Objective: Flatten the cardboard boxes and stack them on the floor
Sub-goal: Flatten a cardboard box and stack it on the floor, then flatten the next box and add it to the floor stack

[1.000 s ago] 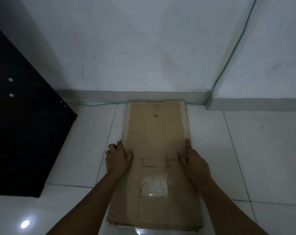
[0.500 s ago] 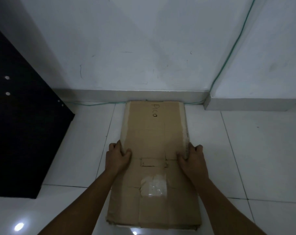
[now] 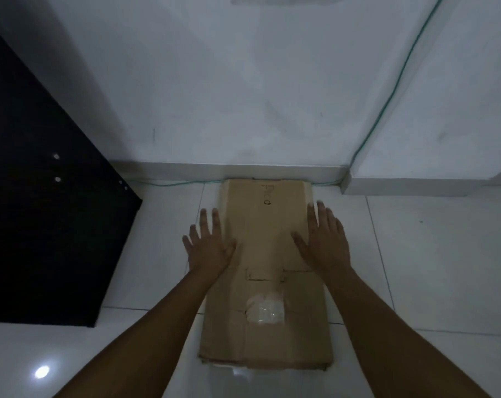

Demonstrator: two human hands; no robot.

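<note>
- Cardboard [image 3: 268, 282] is being kept flat on the white tiled floor [image 3: 433, 254], its far edge touching the skirting [image 3: 186, 170] of the wall; thin layers are being shown at its near edge.
- The left hand [image 3: 210, 245] is being held wide, fingers straight and spread, over the cardboard's left edge; nothing is being gripped, and contact cannot be told.
- The right hand [image 3: 325, 239] is being held wide too, fingers straight, over the right edge, with nothing gripped.
- Handwriting [image 3: 266, 193] and a tape patch [image 3: 265, 308] are being displayed on the top face.
- A green cable [image 3: 387, 104] is being run down the wall corner, and a black panel [image 3: 42, 211] is being seen at left.
</note>
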